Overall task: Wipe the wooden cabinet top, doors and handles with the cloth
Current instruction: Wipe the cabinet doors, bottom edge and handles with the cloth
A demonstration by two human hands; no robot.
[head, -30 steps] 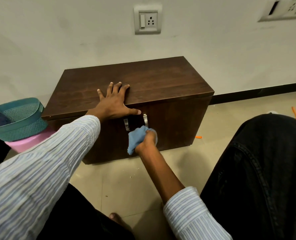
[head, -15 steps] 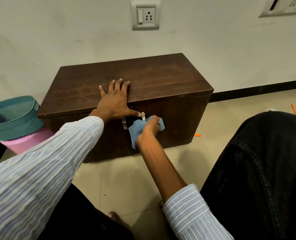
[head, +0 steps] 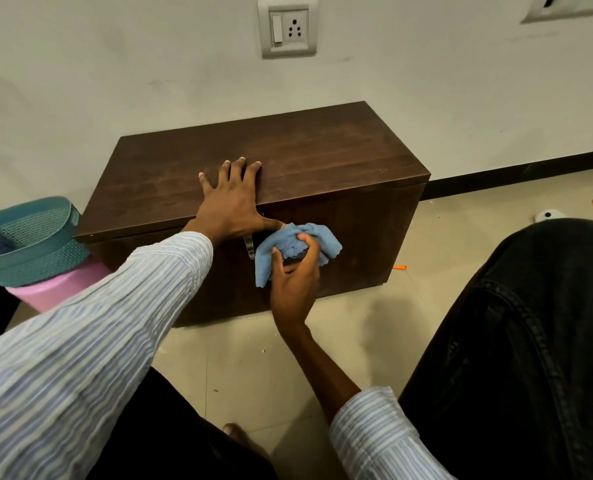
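Observation:
A low dark wooden cabinet [head: 322, 157] stands on the floor against the wall. My left hand [head: 231, 202] lies flat on its top near the front edge, fingers spread, thumb hanging over the door. My right hand [head: 293, 278] grips a bunched light blue cloth [head: 288, 242] and presses it against the upper middle of the door front, over the right handle, which is hidden. The left metal handle [head: 250, 245] shows just left of the cloth.
A teal woven basket [head: 35, 237] sits on a pink stool [head: 52, 289] left of the cabinet. My knee in dark jeans [head: 530, 341] fills the right foreground. Orange bits [head: 399, 267] lie on the tiled floor. A wall socket [head: 288, 27] is above.
My right hand with the cloth has risen from below the handles up to the right handle and now covers it. My left hand stays planted on the top.

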